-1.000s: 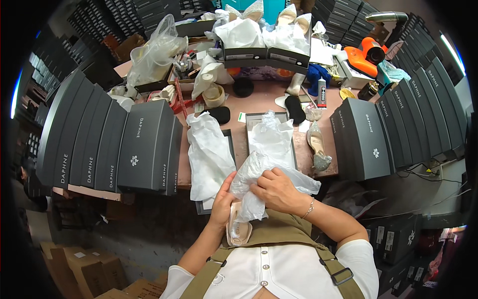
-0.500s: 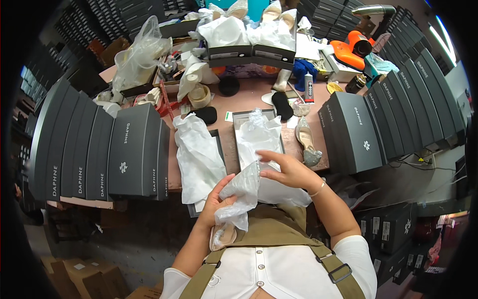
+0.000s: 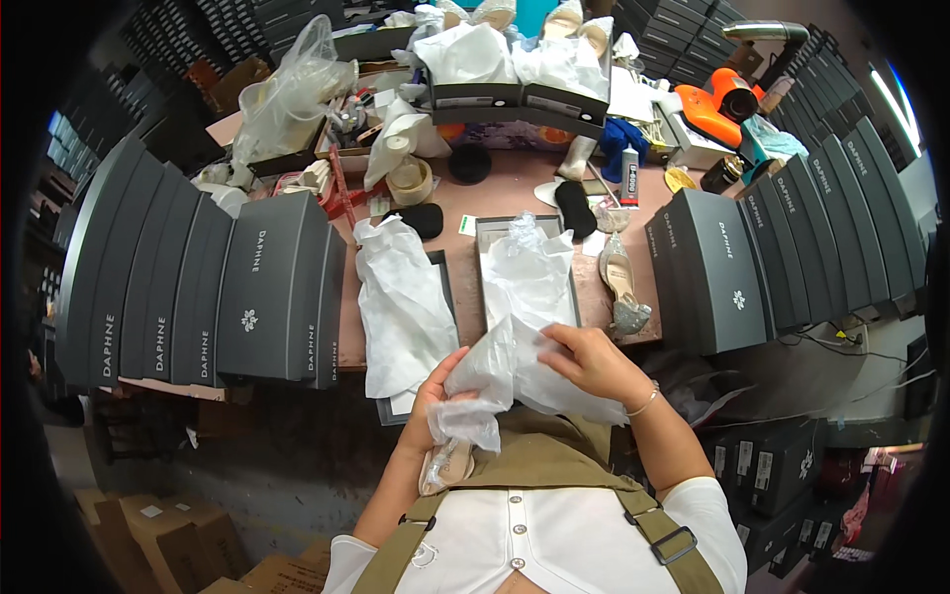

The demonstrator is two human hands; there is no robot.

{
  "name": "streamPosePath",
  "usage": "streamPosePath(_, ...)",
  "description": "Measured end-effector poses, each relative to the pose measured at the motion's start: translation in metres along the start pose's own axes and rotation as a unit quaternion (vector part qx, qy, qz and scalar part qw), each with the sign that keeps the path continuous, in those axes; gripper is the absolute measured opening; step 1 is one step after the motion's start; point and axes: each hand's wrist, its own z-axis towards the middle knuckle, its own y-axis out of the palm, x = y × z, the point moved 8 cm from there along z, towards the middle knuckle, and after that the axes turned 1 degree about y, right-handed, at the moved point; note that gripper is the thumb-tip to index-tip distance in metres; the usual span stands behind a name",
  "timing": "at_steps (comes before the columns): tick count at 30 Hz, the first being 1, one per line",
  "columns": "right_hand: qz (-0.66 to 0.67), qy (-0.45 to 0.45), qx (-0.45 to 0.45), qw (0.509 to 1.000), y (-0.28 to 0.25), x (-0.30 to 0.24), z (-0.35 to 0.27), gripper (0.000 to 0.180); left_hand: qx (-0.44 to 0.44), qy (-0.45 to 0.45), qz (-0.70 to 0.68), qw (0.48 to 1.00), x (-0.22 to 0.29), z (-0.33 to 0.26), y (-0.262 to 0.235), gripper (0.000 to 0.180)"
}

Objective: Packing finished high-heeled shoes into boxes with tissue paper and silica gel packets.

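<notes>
My left hand (image 3: 432, 397) is closed around a pale shoe (image 3: 449, 465) whose front part is covered by crinkled white wrapping (image 3: 479, 388). The uncovered end of the shoe, with its beige insole, points down towards my apron. My right hand (image 3: 594, 368) is just to the right, its fingers bent and pinching white tissue paper (image 3: 569, 398) that hangs over the table's front edge. Beyond the hands lies an open grey shoebox (image 3: 485, 259), lined with tissue and holding a crumpled clear wrapper (image 3: 526, 234). Left of it, more tissue (image 3: 404, 297) covers another dark box.
A glittery silver shoe (image 3: 621, 282) lies at right beside black pads (image 3: 574, 210) and a glue tube (image 3: 629, 176). Dark shoeboxes stand in rows at left (image 3: 282, 287) and right (image 3: 708, 267). Open boxes with shoes (image 3: 515, 104) and an orange hot-air tool (image 3: 708, 114) are at the back.
My right hand has moved slightly right and down, from open fingers beside the wrapped shoe to gripping the tissue paper. My left hand keeps its hold; the view has shifted a little.
</notes>
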Motion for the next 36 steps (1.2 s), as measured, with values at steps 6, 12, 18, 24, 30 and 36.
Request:
streamPosePath(6, 0.132, 0.109, -0.01, 0.985, -0.001, 0.032, 0.015, 0.016, 0.068, 0.096, -0.038, 0.992, 0.018, 0.018, -0.026, 0.06)
streamPosePath(12, 0.089, -0.05, 0.054, 0.993, 0.049, -0.024, 0.047, 0.014, 0.169, 0.21, 0.046, 0.962, 0.007, 0.019, -0.007, 0.067)
streamPosePath(18, -0.079, -0.086, -0.019, 0.993, 0.087, -0.038, 0.03, 0.026, 0.16, 0.129, 0.081, 0.975, -0.014, 0.007, -0.009, 0.079)
streamPosePath(24, -0.052, -0.112, -0.058, 0.991, 0.078, -0.038, 0.031, 0.02, 0.102, 0.207, 0.432, 0.872, 0.009, 0.014, 0.016, 0.088)
streamPosePath(30, -0.143, -0.122, -0.115, 0.975, 0.094, -0.044, 0.002, 0.041, -0.014, -0.008, -0.106, 0.994, 0.017, 0.023, -0.006, 0.077)
streamPosePath(36, -0.197, -0.097, -0.031, 0.975, 0.085, -0.052, -0.032, 0.056, 0.025, 0.046, 0.291, 0.955, 0.025, 0.039, -0.015, 0.076)
